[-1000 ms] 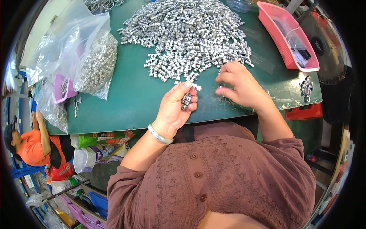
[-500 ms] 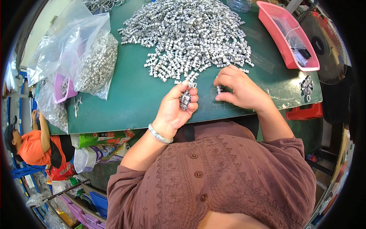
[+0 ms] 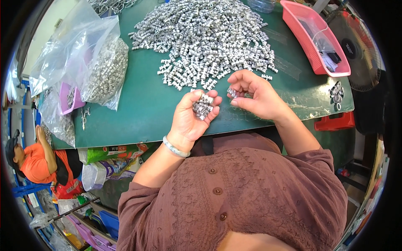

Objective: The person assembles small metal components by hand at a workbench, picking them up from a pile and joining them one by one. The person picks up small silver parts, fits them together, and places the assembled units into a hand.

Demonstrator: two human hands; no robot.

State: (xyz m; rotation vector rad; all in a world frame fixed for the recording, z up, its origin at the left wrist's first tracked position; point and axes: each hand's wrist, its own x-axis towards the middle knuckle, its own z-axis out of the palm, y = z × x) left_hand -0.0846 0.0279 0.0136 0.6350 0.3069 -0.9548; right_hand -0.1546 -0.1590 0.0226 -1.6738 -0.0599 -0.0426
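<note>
A large heap of small silvery metal fittings (image 3: 205, 37) covers the far middle of the green table (image 3: 138, 104). My left hand (image 3: 192, 117), with a bangle (image 3: 176, 147) on its wrist, curls around several of these metal fittings (image 3: 202, 108), which show between thumb and fingers. To its right, my right hand (image 3: 258, 97) is raised over the table with its fingers bent. One small metal fitting (image 3: 231, 92) sits between its thumb and fingertips. Both hands are just in front of the heap's near edge, apart from each other.
Clear plastic bags (image 3: 106, 69) of metal parts and a purple scoop (image 3: 68, 98) stand at the left. A pink basket (image 3: 299, 35) lies at the far right, beside a fan (image 3: 356, 50). Dark rings (image 3: 336, 94) lie near the right edge. A person in orange (image 3: 39, 163) is at the left.
My right hand has moved slightly left, toward the left hand, with a fitting showing at its fingertips. My left hand has opened a little, showing more of the fittings in it.
</note>
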